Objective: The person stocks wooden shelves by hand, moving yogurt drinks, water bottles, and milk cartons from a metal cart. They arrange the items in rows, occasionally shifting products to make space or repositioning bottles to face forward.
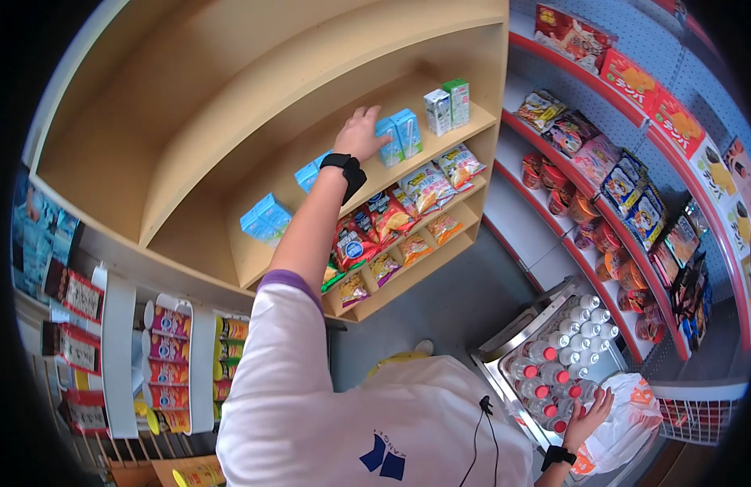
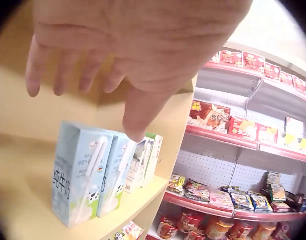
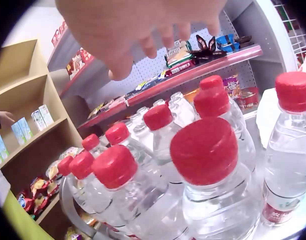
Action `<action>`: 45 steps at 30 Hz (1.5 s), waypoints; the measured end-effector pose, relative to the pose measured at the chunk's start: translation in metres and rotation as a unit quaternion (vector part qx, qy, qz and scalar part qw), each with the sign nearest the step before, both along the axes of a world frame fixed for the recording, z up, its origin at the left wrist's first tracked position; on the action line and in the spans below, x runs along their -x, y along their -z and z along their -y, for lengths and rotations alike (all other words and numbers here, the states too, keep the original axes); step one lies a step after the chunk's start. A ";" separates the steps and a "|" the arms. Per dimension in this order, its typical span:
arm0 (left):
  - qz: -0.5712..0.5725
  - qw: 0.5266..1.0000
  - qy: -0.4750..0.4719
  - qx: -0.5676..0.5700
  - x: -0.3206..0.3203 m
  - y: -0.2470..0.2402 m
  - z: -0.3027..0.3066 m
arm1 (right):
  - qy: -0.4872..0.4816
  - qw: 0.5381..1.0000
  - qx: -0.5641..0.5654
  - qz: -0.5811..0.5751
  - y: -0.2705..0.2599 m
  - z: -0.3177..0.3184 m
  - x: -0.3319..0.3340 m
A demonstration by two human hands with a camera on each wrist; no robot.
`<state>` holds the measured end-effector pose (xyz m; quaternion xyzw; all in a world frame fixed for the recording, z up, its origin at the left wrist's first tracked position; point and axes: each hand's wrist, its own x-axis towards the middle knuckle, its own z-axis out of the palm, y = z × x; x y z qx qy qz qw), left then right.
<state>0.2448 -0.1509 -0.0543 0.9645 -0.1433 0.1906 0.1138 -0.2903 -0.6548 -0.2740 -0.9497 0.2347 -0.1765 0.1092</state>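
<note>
On the wooden shelf, the left hand [image 1: 359, 136] is spread beside a pair of blue milk cartons [image 1: 398, 136]; whether it touches them cannot be told. In the left wrist view the hand [image 2: 133, 45] hangs above the blue cartons [image 2: 83, 175], fingers extended and holding nothing. Low on the right, the right hand [image 1: 588, 420] is over red-capped water bottles [image 1: 546, 381] on a metal cart. In the right wrist view its relaxed fingers are above the bottles [image 3: 205, 155] and grip none of them.
White-green cartons [image 1: 447, 107] stand further right on the shelf, more blue cartons [image 1: 266, 219] to the left. Snack bags [image 1: 384, 215] fill the lower shelves. A white plastic bag [image 1: 623, 422] lies by the cart. Red-edged shelves [image 1: 603, 211] curve along the right.
</note>
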 end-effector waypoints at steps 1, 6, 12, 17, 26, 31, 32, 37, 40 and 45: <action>-0.047 0.999 -0.019 0.012 -0.015 0.005 0.002 | 0.015 1.000 -0.018 0.015 -0.008 -0.009 0.000; -0.149 0.988 -0.046 0.016 -0.064 0.033 0.010 | 0.113 0.990 -0.079 0.018 -0.018 -0.038 0.023; -0.175 0.983 -0.050 0.032 -0.088 0.040 0.018 | 0.184 0.974 -0.126 0.026 0.007 -0.066 0.069; -0.127 0.991 -0.039 0.028 -0.108 0.042 0.032 | 0.191 0.977 -0.092 0.023 0.001 -0.089 0.068; -0.158 0.986 -0.052 0.028 -0.115 0.032 0.046 | 0.217 0.969 -0.117 0.018 0.002 -0.096 0.066; -0.106 0.993 -0.029 0.050 -0.109 0.038 0.039 | 0.218 0.968 -0.125 0.016 0.001 -0.090 0.067; -0.106 0.992 -0.033 0.052 -0.099 0.028 0.037 | 0.218 0.966 -0.136 0.024 0.001 -0.087 0.067; -0.121 0.990 0.016 -0.064 -0.017 -0.042 -0.015 | 0.226 0.968 -0.108 0.030 0.005 -0.061 0.076; -0.206 0.972 -0.042 -0.109 0.014 -0.049 -0.067 | 0.222 0.971 -0.083 0.022 0.019 -0.045 0.081; -0.271 0.961 -0.049 -0.029 0.027 -0.001 -0.130 | 0.203 0.970 -0.129 0.046 0.024 -0.033 0.064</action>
